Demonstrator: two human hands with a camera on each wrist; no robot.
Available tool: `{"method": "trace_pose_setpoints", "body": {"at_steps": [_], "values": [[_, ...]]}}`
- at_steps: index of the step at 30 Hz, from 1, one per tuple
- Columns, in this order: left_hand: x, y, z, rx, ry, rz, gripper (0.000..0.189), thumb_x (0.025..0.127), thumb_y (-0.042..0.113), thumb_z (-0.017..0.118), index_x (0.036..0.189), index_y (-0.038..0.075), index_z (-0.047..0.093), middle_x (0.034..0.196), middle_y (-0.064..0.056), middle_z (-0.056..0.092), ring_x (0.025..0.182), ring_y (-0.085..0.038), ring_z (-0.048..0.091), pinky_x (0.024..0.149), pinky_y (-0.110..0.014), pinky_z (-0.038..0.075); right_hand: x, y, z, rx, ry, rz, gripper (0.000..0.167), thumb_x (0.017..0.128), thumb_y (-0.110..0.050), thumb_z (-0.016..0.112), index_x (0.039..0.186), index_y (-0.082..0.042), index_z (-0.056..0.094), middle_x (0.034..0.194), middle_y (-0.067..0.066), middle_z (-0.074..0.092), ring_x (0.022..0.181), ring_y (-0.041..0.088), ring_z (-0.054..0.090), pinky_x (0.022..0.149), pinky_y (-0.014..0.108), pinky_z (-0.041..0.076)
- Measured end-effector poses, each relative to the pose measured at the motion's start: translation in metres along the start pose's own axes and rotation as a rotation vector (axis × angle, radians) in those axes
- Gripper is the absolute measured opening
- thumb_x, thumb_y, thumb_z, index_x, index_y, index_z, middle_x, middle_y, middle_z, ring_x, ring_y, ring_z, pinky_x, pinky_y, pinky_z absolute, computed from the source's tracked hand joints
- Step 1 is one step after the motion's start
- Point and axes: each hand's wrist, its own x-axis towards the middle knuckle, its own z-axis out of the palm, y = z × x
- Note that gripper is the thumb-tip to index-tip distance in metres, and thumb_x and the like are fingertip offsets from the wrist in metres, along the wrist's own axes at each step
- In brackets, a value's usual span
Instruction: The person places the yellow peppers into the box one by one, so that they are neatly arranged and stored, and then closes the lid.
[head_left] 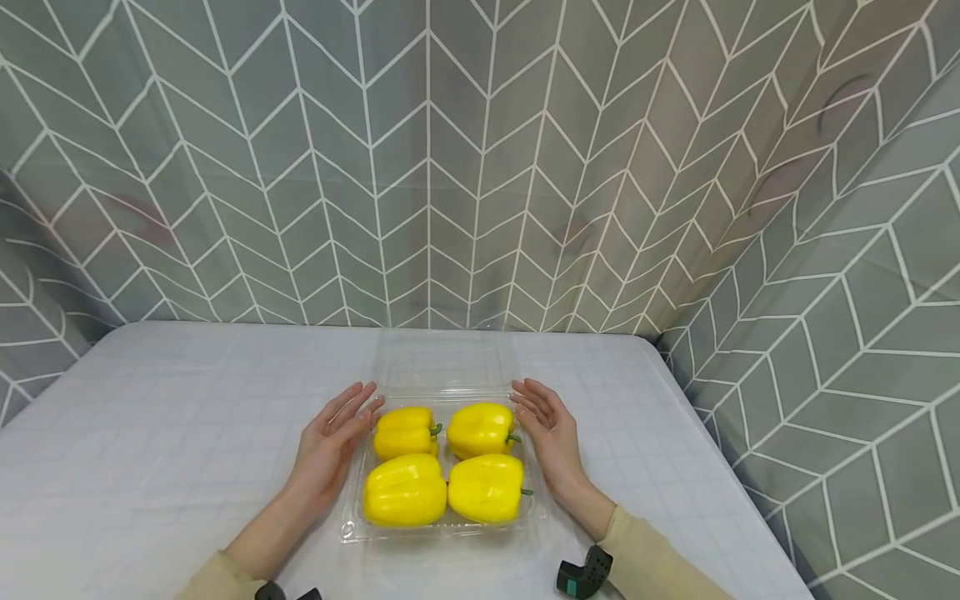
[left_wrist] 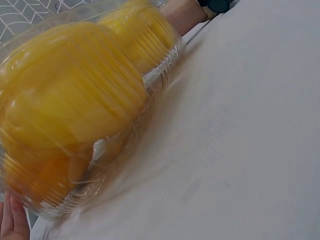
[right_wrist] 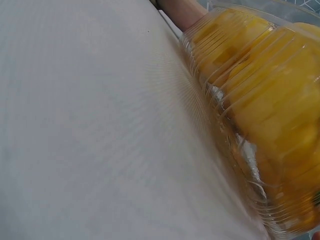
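Observation:
Several yellow bell peppers lie on their sides in a clear plastic clamshell container, with green stems mostly toward the right. Its transparent lid is folded back toward the far side. At the container's left side is my left hand, fingers extended near the far left corner. My right hand mirrors it on the right, its slightly bent fingers by the far right corner. Whether the fingertips touch the plastic is hard to tell. Both wrist views show peppers through the ribbed container wall.
A white cloth with a faint grid covers the table. Behind it and along the right hangs a grey curtain with white chevron lines. Dark bands sit at the wrists, by beige sleeves.

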Motion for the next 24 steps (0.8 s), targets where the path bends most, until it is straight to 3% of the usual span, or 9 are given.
{"method": "trace_pose_setpoints", "body": {"at_steps": [13, 19, 24], "values": [[0.0000, -0.0004, -0.0011, -0.031, -0.014, -0.013, 0.066, 0.102, 0.018, 0.059, 0.158, 0.010, 0.025, 0.156, 0.000, 0.044, 0.123, 0.001, 0.058, 0.104, -0.019, 0.047, -0.0005, -0.0010, 0.0008, 0.013, 0.008, -0.027, 0.047, 0.099, -0.004, 0.060, 0.144, -0.009, 0.046, 0.141, 0.008, 0.058, 0.125, 0.021, 0.058, 0.104, 0.020, 0.049], [0.0000, -0.0010, -0.0019, -0.030, -0.027, -0.003, 0.062, 0.103, 0.019, 0.057, 0.157, 0.013, 0.027, 0.154, 0.001, 0.045, 0.123, 0.001, 0.057, 0.104, -0.018, 0.046, 0.0004, 0.0015, -0.0001, 0.029, 0.007, -0.051, 0.051, 0.098, -0.004, 0.062, 0.146, -0.003, 0.043, 0.140, 0.015, 0.056, 0.122, 0.018, 0.060, 0.102, 0.020, 0.050], [0.0005, -0.0007, -0.0022, -0.033, -0.046, 0.004, 0.061, 0.104, 0.019, 0.055, 0.158, 0.013, 0.027, 0.149, 0.005, 0.046, 0.124, 0.000, 0.057, 0.105, -0.017, 0.046, 0.0001, 0.0016, -0.0006, 0.024, 0.004, -0.069, 0.051, 0.098, -0.005, 0.063, 0.146, -0.006, 0.046, 0.139, 0.018, 0.057, 0.120, 0.018, 0.061, 0.102, 0.021, 0.051]]}}
